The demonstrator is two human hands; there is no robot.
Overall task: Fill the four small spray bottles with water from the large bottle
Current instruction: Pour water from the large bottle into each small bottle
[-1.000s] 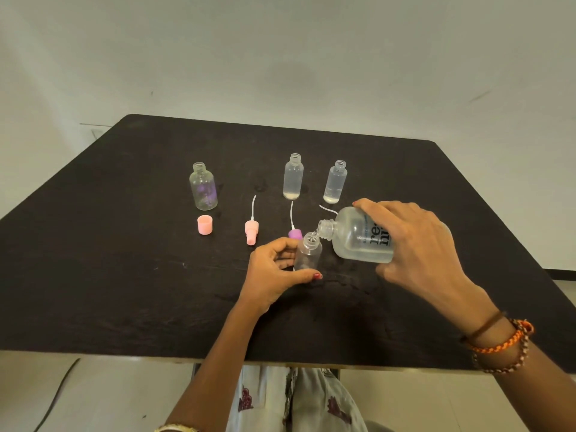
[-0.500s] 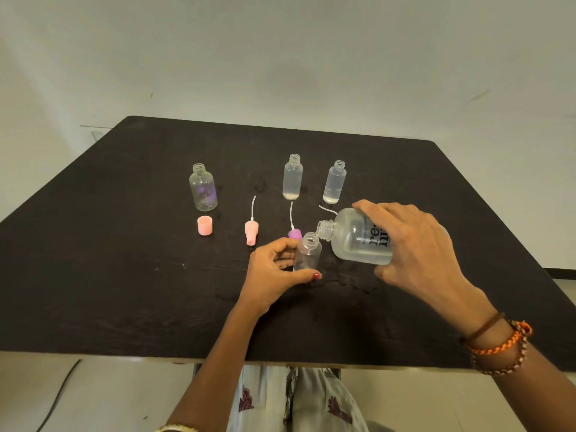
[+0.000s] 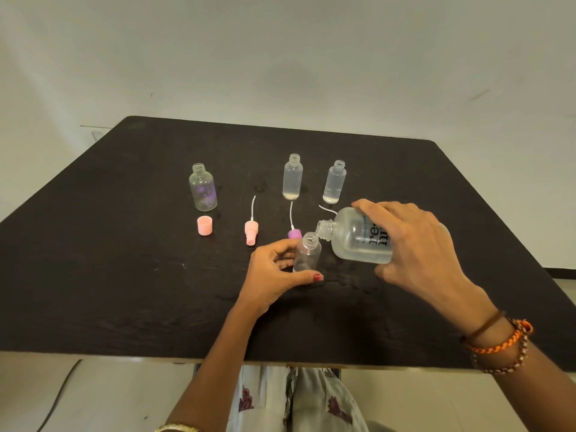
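Observation:
My right hand (image 3: 417,244) grips the large clear bottle (image 3: 355,236), tipped on its side with its open neck just above the mouth of a small clear spray bottle (image 3: 307,254). My left hand (image 3: 274,275) holds that small bottle upright on the black table (image 3: 124,275), thumb in front and fingers behind. Three other uncapped small bottles stand farther back: one with purple marks (image 3: 202,191) at the left, and two (image 3: 292,177) (image 3: 334,182) in the middle, each with a little liquid at the bottom.
Loose tops lie between me and the back bottles: a pink cap (image 3: 204,225), a pink spray head with tube (image 3: 251,232), a purple spray head with tube (image 3: 294,233), and a white tube (image 3: 327,209) partly behind the large bottle. The table's front edge (image 3: 280,361) is near my body.
The large bottle's neck has dipped slightly closer to the small bottle's mouth. My left hand and the small bottle have stayed in place.

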